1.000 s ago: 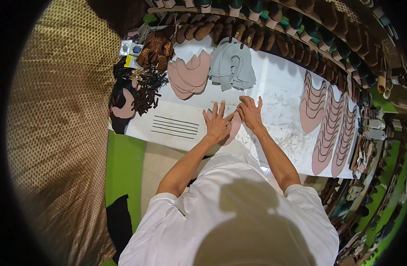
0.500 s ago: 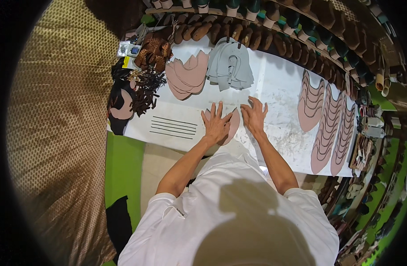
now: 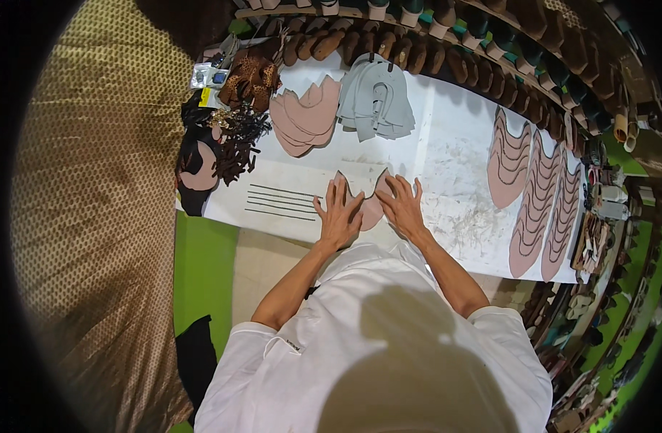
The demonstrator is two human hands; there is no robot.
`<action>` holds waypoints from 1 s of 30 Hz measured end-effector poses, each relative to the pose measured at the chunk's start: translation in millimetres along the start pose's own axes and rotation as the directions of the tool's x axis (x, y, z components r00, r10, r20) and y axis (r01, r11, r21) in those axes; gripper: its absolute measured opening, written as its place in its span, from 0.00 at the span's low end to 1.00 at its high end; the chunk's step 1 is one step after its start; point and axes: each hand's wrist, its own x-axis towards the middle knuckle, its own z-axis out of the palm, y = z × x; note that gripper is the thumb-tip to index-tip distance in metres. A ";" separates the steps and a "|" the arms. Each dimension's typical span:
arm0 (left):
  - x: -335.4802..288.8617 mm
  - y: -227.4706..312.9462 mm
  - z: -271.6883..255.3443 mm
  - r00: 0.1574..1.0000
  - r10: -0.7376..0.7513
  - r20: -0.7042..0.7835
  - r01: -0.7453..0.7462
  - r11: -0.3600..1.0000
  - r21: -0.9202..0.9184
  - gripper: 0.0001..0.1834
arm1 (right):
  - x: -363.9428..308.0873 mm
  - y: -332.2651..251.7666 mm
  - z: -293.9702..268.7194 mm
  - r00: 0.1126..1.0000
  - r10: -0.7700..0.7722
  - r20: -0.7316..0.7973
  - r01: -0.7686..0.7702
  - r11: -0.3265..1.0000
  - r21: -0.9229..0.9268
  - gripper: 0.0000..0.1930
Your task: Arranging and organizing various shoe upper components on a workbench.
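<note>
A pink shoe upper piece (image 3: 372,214) lies flat on the white table near its front edge. A dark strip follows its curved inner edge, and its two points face away from me. My left hand (image 3: 339,218) rests on the left wing of the piece with fingers spread. On the right wing, my right hand (image 3: 403,206) presses down with its fingertips, fingers apart. Part of the piece is hidden beneath both hands. Left of my left hand, several thin dark strips (image 3: 283,201) lie in parallel rows.
Overlapping pink pieces (image 3: 303,119) and grey pieces (image 3: 376,101) lie in stacks beyond my hands. Rows of dark-edged pink pieces (image 3: 536,206) cover the table's right end. Dark scraps (image 3: 237,148) are heaped at the left. Racks of shoe lasts (image 3: 482,72) run behind. A gold patterned curtain (image 3: 100,216) hangs left.
My right hand has come left and down onto the piece's right wing. My left hand has shifted slightly left and down, uncovering more of the dark-lined curved edge.
</note>
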 end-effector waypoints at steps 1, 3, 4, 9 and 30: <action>-3.9 -1.7 2.7 1.000 -0.003 -0.001 0.003 1.000 0.001 0.30 | 1.0 -1.9 -0.4 1.000 -0.003 0.001 0.003 1.000 0.001 0.17; -8.5 -2.7 5.6 1.000 0.020 0.005 -0.020 1.000 0.025 0.27 | 2.8 -3.8 -0.9 1.000 -0.012 -0.005 0.012 1.000 -0.002 0.17; -8.3 -1.3 6.6 1.000 0.017 0.002 -0.017 1.000 0.024 0.27 | 3.7 -3.6 -1.0 1.000 -0.015 -0.004 0.015 1.000 -0.003 0.17; 1.4 9.1 10.9 0.999 -0.029 0.043 0.030 0.999 -0.017 0.25 | 11.0 1.3 -1.2 0.999 -0.054 0.002 0.054 0.999 -0.004 0.15; 17.0 18.7 9.8 0.994 -0.106 -0.026 0.101 0.985 -0.141 0.11 | 73.5 17.8 -8.3 0.891 -0.325 0.316 0.345 0.939 -0.009 0.03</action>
